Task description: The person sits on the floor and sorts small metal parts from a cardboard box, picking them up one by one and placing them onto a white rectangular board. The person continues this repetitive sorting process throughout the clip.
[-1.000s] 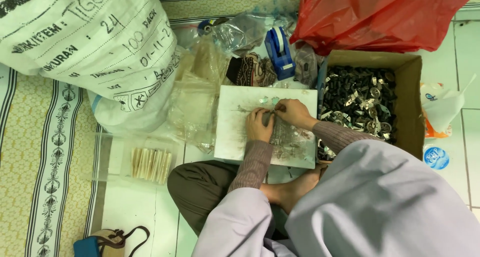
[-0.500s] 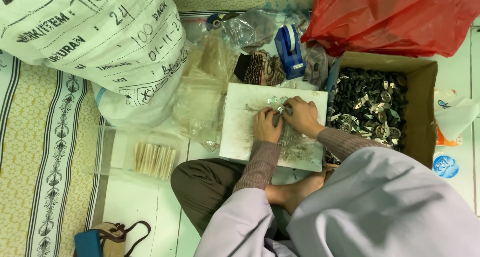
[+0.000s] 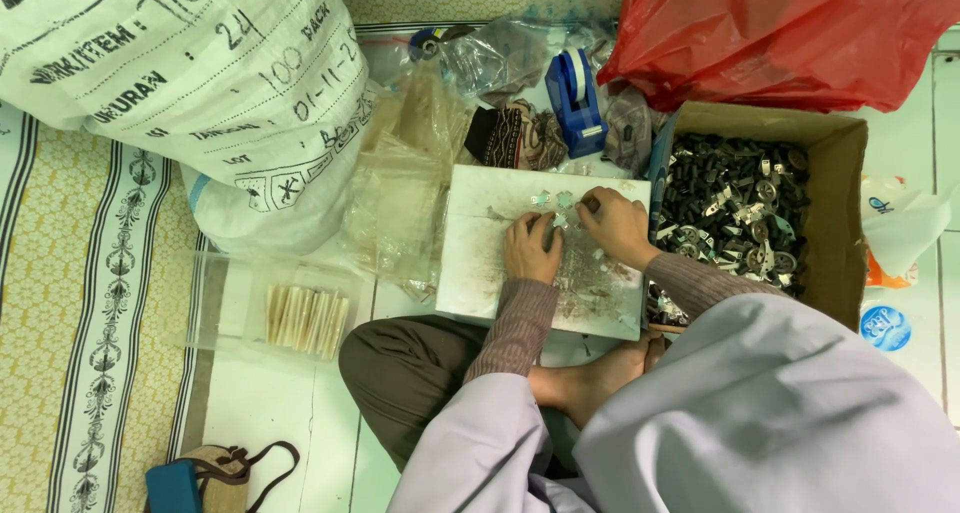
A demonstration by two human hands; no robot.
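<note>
Single head-worn view, steeply downward and fairly near, over lap, white board (image 3: 480, 263) and floor.

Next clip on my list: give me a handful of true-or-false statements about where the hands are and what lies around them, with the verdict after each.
1. Both hands rest on the white board: the left hand and the right hand are side by side on the white board. True.
2. The cardboard box is empty. False: it is full of small dark and silver metal parts.
3. A blue tape dispenser stands beyond the board. True.
4. The red plastic bag lies on the person's left. False: it lies to the right, behind the box.
5. A few small silver pieces lie at the fingertips. True.
</note>
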